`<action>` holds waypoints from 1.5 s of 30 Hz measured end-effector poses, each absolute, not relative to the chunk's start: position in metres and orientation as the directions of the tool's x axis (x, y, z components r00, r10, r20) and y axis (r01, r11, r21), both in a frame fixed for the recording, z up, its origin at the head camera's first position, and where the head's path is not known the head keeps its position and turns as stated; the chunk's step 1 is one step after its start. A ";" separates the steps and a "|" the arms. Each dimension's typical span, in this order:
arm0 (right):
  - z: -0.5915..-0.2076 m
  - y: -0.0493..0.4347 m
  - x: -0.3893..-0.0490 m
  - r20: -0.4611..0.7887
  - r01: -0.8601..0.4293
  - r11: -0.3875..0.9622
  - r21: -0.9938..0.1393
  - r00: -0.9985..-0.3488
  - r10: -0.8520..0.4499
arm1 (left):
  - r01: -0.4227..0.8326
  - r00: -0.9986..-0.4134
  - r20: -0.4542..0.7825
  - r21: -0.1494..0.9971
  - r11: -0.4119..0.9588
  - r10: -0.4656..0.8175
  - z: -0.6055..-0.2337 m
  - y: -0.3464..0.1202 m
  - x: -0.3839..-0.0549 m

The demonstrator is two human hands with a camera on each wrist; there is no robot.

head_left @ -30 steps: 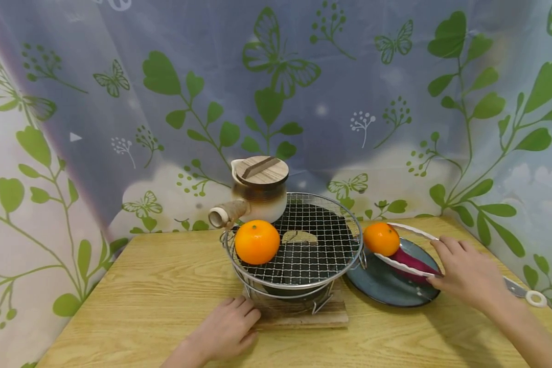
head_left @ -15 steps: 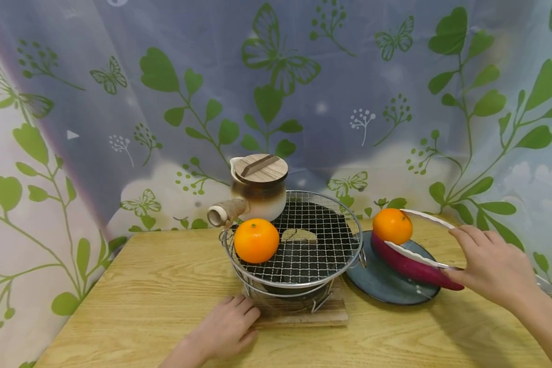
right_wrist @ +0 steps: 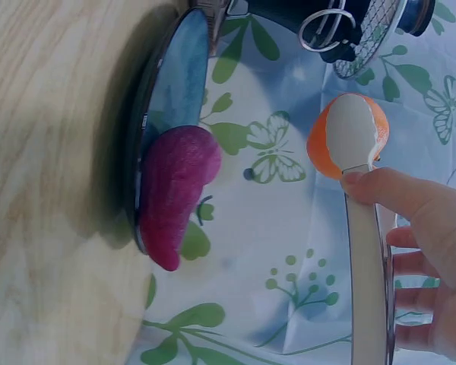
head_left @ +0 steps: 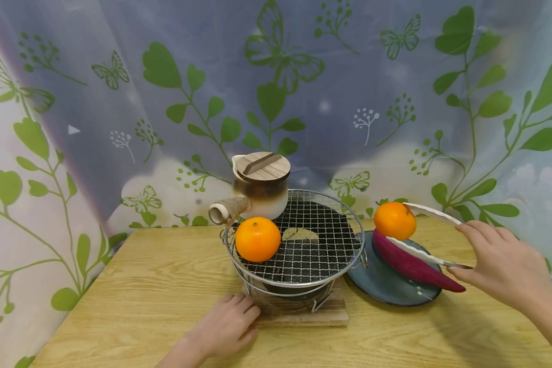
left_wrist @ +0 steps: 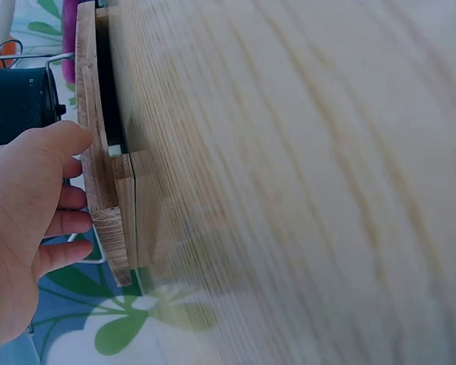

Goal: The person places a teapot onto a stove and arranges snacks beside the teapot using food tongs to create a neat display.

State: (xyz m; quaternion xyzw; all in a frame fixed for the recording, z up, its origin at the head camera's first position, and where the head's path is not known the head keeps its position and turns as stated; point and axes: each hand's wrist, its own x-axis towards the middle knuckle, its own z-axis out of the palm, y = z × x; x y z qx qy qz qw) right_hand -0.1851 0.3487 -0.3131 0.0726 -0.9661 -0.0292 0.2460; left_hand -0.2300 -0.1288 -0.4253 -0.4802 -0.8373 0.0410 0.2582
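In the head view my right hand (head_left: 506,263) grips a pair of tongs (head_left: 416,250) with white scalloped tips. Between those tips an orange mandarin (head_left: 394,221) is pinched, and the right wrist view shows it clear of the plate. A purple sweet potato (head_left: 414,263) lies on the blue-grey plate (head_left: 377,289), its narrow end over the rim. My left hand (head_left: 225,324) rests with loosely bent fingers at the near left corner of a wooden board (head_left: 303,319); thumb and fingertips touch its edge in the left wrist view.
On the board stands a round grill (head_left: 299,286) with a wire mesh top. Another mandarin (head_left: 257,239) sits at the mesh's left edge, and behind it is a side-handled pot (head_left: 262,197) with a wooden lid. A patterned cloth (head_left: 322,107) hangs behind the table.
The tongs have lifted the mandarin up off the plate and shifted it slightly right. The sweet potato stays on the plate, more of it now visible. My left hand has stayed put.
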 end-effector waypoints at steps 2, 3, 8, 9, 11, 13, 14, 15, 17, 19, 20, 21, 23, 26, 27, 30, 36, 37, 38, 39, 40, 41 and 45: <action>-0.310 0.347 -0.184 0.484 -0.133 0.986 0.099 -0.859 -0.165 | 0.782 -0.406 0.392 -0.318 0.536 0.826 -0.425 -0.129 -0.230; -0.308 0.346 -0.183 0.492 -0.138 0.985 0.100 -0.854 -0.169 | 0.782 -0.406 0.391 -0.319 0.536 0.826 -0.425 -0.129 -0.231; -0.300 0.343 -0.180 0.542 -0.162 0.983 0.090 -0.820 -0.185 | 0.781 -0.411 0.388 -0.317 0.538 0.825 -0.425 -0.129 -0.231; -0.299 0.342 -0.180 0.545 -0.165 0.983 0.083 -0.818 -0.183 | 0.782 -0.411 0.387 -0.316 0.538 0.825 -0.425 -0.129 -0.231; -0.297 0.340 -0.178 0.545 -0.168 0.983 0.067 -0.820 -0.177 | 0.783 -0.410 0.386 -0.315 0.536 0.826 -0.425 -0.129 -0.231; -0.295 0.338 -0.176 0.540 -0.171 0.984 0.050 -0.824 -0.171 | 0.783 -0.410 0.386 -0.317 0.536 0.827 -0.425 -0.129 -0.231; -0.294 0.336 -0.176 0.539 -0.174 0.984 0.044 -0.825 -0.170 | 0.783 -0.409 0.386 -0.318 0.535 0.827 -0.425 -0.129 -0.231; -0.293 0.335 -0.175 0.536 -0.176 0.984 0.038 -0.827 -0.168 | 0.782 -0.408 0.386 -0.319 0.535 0.827 -0.425 -0.129 -0.231; -0.290 0.332 -0.174 0.530 -0.179 0.983 0.031 -0.831 -0.168 | 0.781 -0.408 0.389 -0.320 0.536 0.826 -0.425 -0.130 -0.231; -0.288 0.329 -0.173 0.524 -0.186 0.982 0.030 -0.834 -0.174 | 0.782 -0.406 0.391 -0.319 0.536 0.826 -0.424 -0.130 -0.231; -0.287 0.327 -0.173 0.521 -0.191 0.981 0.025 -0.835 -0.176 | 0.782 -0.407 0.391 -0.318 0.536 0.826 -0.424 -0.130 -0.231; -0.286 0.326 -0.172 0.520 -0.199 0.980 0.020 -0.835 -0.180 | 0.782 -0.407 0.390 -0.318 0.536 0.826 -0.424 -0.130 -0.231; -0.285 0.322 -0.171 0.527 -0.223 0.975 0.016 -0.827 -0.198 | 0.783 -0.407 0.389 -0.318 0.535 0.826 -0.424 -0.130 -0.231; -0.284 0.318 -0.168 0.547 -0.268 0.963 0.019 -0.804 -0.234 | 0.782 -0.406 0.390 -0.320 0.535 0.826 -0.424 -0.130 -0.231; -0.284 0.315 -0.167 0.555 -0.282 0.959 0.026 -0.794 -0.249 | 0.781 -0.405 0.392 -0.321 0.535 0.826 -0.424 -0.130 -0.231; -0.283 0.309 -0.165 0.583 -0.333 0.941 0.063 -0.753 -0.305 | 0.780 -0.402 0.396 -0.325 0.535 0.826 -0.424 -0.130 -0.231; -0.282 0.296 -0.163 0.619 -0.445 0.888 0.117 -0.666 -0.416 | 0.777 -0.402 0.391 -0.332 0.534 0.828 -0.424 -0.131 -0.228; -0.281 0.294 -0.163 0.624 -0.455 0.882 0.126 -0.655 -0.427 | 0.778 -0.403 0.390 -0.330 0.534 0.828 -0.424 -0.131 -0.228; -0.281 0.293 -0.162 0.628 -0.467 0.874 0.133 -0.643 -0.439 | 0.778 -0.404 0.389 -0.329 0.535 0.828 -0.424 -0.131 -0.228; -0.281 0.291 -0.162 0.632 -0.473 0.869 0.142 -0.633 -0.448 | 0.778 -0.406 0.388 -0.328 0.536 0.827 -0.424 -0.132 -0.228; -0.280 0.289 -0.162 0.632 -0.476 0.866 0.151 -0.628 -0.455 | 0.778 -0.408 0.387 -0.327 0.536 0.827 -0.425 -0.132 -0.228; -0.280 0.287 -0.162 0.632 -0.480 0.863 0.157 -0.623 -0.461 | 0.778 -0.409 0.383 -0.328 0.536 0.828 -0.425 -0.132 -0.228; -0.278 0.281 -0.161 0.628 -0.503 0.848 0.168 -0.608 -0.486 | 0.778 -0.410 0.373 -0.333 0.532 0.832 -0.425 -0.132 -0.228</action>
